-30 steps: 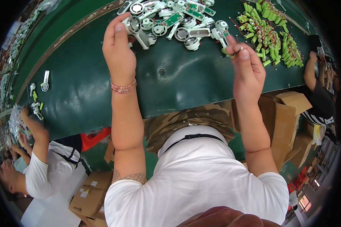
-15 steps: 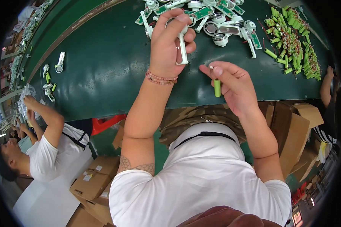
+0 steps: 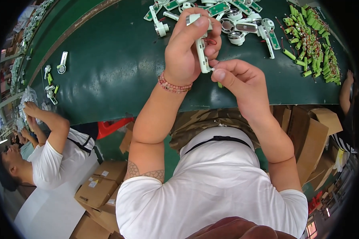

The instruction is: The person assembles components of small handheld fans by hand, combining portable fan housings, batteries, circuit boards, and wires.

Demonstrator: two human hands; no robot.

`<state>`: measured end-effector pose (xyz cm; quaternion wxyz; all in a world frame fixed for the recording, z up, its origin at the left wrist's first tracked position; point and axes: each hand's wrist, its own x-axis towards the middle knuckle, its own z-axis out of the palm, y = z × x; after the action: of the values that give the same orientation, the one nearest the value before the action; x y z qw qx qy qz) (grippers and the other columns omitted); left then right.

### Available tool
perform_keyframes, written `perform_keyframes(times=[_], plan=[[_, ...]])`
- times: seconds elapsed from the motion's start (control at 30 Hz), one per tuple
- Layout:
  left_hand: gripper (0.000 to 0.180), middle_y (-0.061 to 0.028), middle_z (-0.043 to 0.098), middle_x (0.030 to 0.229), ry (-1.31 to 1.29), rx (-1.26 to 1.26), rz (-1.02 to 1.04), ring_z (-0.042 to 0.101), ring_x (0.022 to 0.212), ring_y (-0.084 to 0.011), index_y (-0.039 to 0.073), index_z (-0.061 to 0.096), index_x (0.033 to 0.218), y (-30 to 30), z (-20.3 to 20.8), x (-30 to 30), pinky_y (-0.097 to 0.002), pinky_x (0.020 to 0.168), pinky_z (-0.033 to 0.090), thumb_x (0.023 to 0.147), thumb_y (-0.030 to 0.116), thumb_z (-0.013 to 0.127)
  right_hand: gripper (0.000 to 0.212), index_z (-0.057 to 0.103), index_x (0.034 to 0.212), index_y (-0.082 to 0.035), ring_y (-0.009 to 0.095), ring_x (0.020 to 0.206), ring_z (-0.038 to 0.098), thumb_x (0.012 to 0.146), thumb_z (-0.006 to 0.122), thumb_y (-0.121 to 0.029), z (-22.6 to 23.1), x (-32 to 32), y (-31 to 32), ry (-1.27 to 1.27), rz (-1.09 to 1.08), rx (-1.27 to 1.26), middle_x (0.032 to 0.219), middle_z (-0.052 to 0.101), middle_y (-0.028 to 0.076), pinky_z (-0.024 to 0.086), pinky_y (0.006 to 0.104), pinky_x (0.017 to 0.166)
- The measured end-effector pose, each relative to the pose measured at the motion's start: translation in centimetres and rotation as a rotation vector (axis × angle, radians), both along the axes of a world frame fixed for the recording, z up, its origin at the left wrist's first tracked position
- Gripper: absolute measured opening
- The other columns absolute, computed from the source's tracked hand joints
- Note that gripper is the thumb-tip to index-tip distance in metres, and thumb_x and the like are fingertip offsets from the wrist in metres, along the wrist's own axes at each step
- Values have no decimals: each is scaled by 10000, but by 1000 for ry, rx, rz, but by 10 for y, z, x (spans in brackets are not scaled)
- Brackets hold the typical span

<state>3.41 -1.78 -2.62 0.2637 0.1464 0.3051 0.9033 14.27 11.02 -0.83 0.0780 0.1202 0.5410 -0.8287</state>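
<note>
My left hand (image 3: 189, 47) is shut on a white plastic handle-shaped housing (image 3: 201, 53), held upright above the dark green table (image 3: 107, 59). My right hand (image 3: 237, 79) pinches a small green cylindrical battery (image 3: 219, 84) against the lower end of that housing; most of the battery is hidden by my fingers. A thin red wire loops beside the housing near my left thumb. Just beyond both hands lies a pile of white housings and green circuit boards (image 3: 235, 20).
A heap of green cylindrical batteries (image 3: 313, 44) lies at the table's right. A few loose white parts (image 3: 62, 63) sit at the left. A person in a white shirt (image 3: 52, 151) works at the left edge. Cardboard boxes (image 3: 95, 191) stand below the table.
My left hand lifted a white housing from the pile and brought it toward me. My right hand carried the green battery up from the table to the housing's lower end.
</note>
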Motion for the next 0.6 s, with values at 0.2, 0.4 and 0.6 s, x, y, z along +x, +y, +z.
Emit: perform_keyframes(times=[0.2, 0.4, 0.6], plan=[[278, -88, 573, 907, 66, -54, -16, 434, 603, -103, 42, 527, 1079, 2, 12, 3, -237, 529, 383, 975, 298, 492, 134, 680, 983, 53, 148, 1012, 613, 859, 691, 1, 6, 0, -7, 155, -85, -25, 953, 690, 78, 489, 245, 838], [264, -58, 582, 898, 207, -191, 106, 442, 620, -82, 34, 584, 1027, 4, 13, 6, -220, 544, 394, 964, 275, 498, 97, 686, 933, 51, 183, 1098, 598, 844, 684, 12, 1, -4, -13, 249, -61, 320, 937, 692, 86, 486, 276, 876], [247, -35, 590, 889, 263, -271, 166, 441, 639, -56, 36, 595, 1035, 4, 13, 10, -196, 547, 371, 942, 256, 533, 64, 673, 898, 50, 157, 1011, 628, 841, 681, 21, 3, -3, -16, 231, -92, 333, 920, 697, 90, 492, 278, 878]])
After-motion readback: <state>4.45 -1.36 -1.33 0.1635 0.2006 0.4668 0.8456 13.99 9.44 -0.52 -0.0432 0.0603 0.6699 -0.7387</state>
